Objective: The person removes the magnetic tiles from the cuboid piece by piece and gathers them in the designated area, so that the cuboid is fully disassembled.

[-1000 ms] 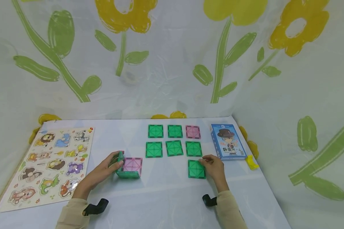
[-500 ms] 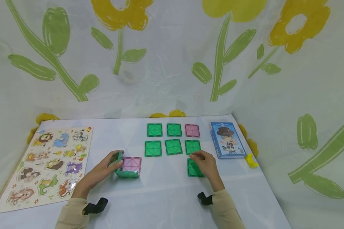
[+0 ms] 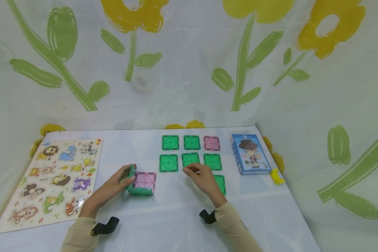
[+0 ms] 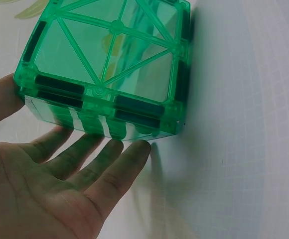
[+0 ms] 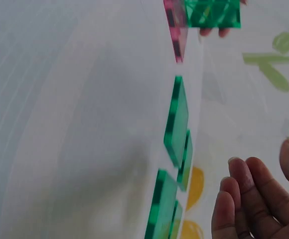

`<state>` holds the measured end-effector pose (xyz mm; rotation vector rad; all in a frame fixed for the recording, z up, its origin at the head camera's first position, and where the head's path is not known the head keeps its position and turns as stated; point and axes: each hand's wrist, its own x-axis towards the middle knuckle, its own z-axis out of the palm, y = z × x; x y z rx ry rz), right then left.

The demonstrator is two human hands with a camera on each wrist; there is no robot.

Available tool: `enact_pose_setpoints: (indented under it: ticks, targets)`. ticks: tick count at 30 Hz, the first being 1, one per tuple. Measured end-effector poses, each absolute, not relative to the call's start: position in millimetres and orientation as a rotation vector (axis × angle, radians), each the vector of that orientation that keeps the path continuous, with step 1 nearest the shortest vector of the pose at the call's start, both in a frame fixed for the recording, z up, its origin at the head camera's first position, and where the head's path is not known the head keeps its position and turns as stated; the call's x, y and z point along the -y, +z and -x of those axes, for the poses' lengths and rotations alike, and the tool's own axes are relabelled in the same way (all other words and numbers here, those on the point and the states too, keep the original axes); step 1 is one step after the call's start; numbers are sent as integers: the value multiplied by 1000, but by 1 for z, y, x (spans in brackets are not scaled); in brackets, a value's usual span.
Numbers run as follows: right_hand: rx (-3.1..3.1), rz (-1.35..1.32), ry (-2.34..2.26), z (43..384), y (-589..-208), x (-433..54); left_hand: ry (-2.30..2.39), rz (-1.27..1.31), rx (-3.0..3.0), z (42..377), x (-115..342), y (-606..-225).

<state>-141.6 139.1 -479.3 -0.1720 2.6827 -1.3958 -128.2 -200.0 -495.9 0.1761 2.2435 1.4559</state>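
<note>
My left hand (image 3: 114, 182) grips the upright green magnetic tile (image 3: 132, 170) at the left side of a small open box. A pink magnetic tile (image 3: 145, 180) forms its floor and another green tile (image 3: 140, 191) its front wall. In the left wrist view, the fingers (image 4: 115, 179) lie along the outer face, with the thumb at the edge. My right hand (image 3: 204, 180) hovers empty over the table, its fingertips overlapping the middle green tile (image 3: 190, 159) of the second row. Its fingers (image 5: 254, 199) are loosely bent in the right wrist view, the thumb apart from them.
Flat green tiles (image 3: 170, 142) and one pink tile (image 3: 211, 143) lie in rows behind the hands. A green tile (image 3: 221, 183) lies partly hidden by the right hand. An animal puzzle board (image 3: 50, 185) is at left, a blue card box (image 3: 250, 154) and yellow piece (image 3: 276, 177) at right.
My right hand has let go of the nearest green tile and moved left, past the right column of tiles. The left hand stays on the box's side tile.
</note>
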Motion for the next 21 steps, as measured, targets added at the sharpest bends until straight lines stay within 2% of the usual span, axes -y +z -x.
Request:
enact_pose_setpoints:
  ticks: [21]
  targets:
    - [-2421, 506, -1300, 130, -490, -66, 1445, -179, -2244, 129, 199, -494]
